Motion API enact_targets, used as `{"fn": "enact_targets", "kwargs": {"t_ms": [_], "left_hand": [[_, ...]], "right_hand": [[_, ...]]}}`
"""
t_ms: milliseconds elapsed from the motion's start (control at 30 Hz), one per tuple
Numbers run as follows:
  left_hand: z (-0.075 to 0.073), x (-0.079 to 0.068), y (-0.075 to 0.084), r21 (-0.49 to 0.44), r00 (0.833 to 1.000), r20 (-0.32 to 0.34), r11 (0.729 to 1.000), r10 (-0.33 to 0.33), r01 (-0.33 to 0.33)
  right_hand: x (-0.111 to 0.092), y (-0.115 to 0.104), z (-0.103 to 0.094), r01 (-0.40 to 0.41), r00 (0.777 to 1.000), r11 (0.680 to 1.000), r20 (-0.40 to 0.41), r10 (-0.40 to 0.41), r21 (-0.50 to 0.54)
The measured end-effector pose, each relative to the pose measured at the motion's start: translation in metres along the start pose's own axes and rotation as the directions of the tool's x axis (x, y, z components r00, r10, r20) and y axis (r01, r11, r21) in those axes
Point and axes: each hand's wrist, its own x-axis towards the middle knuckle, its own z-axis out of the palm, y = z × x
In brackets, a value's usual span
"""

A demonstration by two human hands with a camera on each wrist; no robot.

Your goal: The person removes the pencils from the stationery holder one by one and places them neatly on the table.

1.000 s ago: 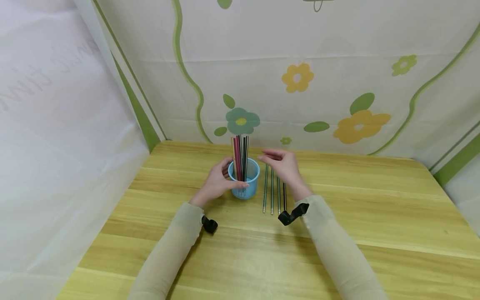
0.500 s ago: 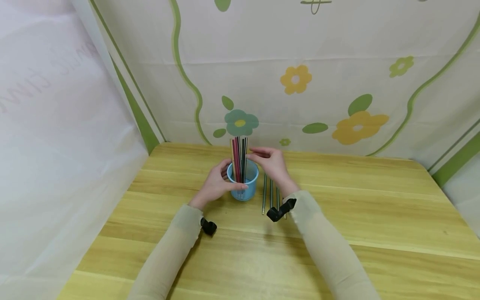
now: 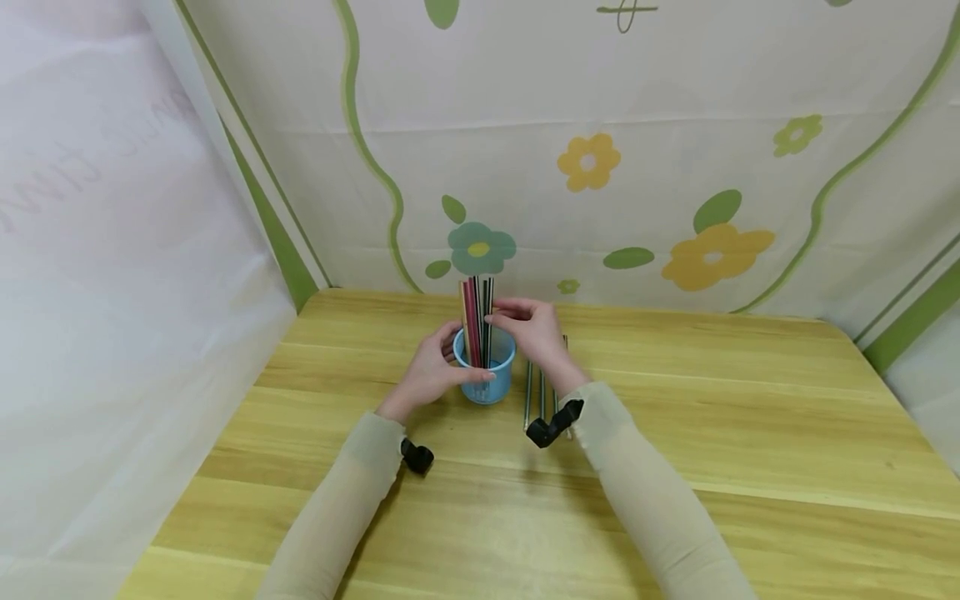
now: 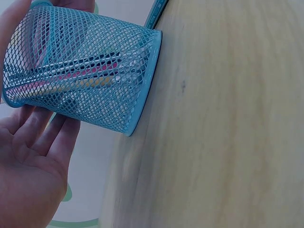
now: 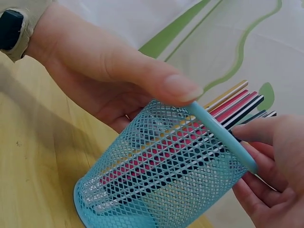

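Observation:
My left hand [image 3: 427,372] grips a light-blue mesh pencil cup [image 3: 497,390] near its rim, thumb on the near side and fingers round the far side. Several pencils [image 3: 474,325], yellowish, pink and black, stand in the cup, leaning to its left. Seen through the mesh in the left wrist view, their lower ends [image 4: 99,71] reach down inside. My right hand [image 3: 534,329] is over the cup's right rim and pinches a dark pencil [image 5: 242,134] among them; its fingertips are partly hidden behind the pencils.
Several green and dark pencils [image 3: 528,402] lie side by side on the wooden table [image 3: 465,517], right of the cup and partly under my right wrist. A white flower-printed cloth [image 3: 540,192] hangs behind the table's far edge.
My right hand has moved left from above the lying pencils to the pencils in the cup, its thumb now against a dark one. My left hand keeps its hold on the cup.

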Motion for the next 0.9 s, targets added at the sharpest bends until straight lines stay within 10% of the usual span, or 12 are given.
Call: {"fn": "enact_targets", "kwargs": {"t_ms": [900], "left_hand": [[0.001, 0.000, -0.001, -0.024, 1.000, 0.002, 1.000, -0.001, 0.001]], "right_hand": [[-0.004, -0.007, -0.009, 0.031, 0.999, 0.999, -0.034, -0.030, 0.043]]}}
